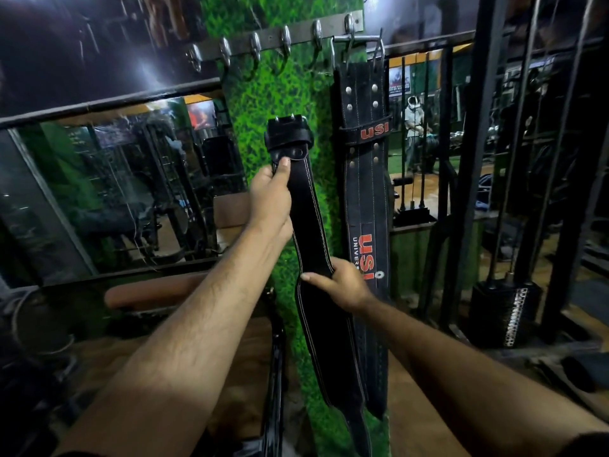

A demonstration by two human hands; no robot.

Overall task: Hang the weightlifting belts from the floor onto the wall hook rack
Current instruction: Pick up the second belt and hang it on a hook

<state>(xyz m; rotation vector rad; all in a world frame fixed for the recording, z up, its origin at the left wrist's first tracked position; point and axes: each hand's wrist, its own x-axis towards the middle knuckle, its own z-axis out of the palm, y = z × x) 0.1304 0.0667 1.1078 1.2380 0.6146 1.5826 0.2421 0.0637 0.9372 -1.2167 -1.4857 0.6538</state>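
I hold a black leather weightlifting belt (311,225) with white stitching upright in front of the green turf wall panel. My left hand (272,196) grips it just below the buckle end. My right hand (342,283) pinches its wider middle part. Its tail hangs down toward the floor. Above it runs the wall hook rack (273,37), a dark bar with several metal hooks. A second black belt (365,179) with red USI lettering hangs by its buckle from the rightmost hook, just right of the belt I hold.
A mirror (115,189) fills the wall at left, with a brown padded bench (155,291) below it. Black machine frames and a weight stack (507,311) stand at right. A person shows far back behind the bars.
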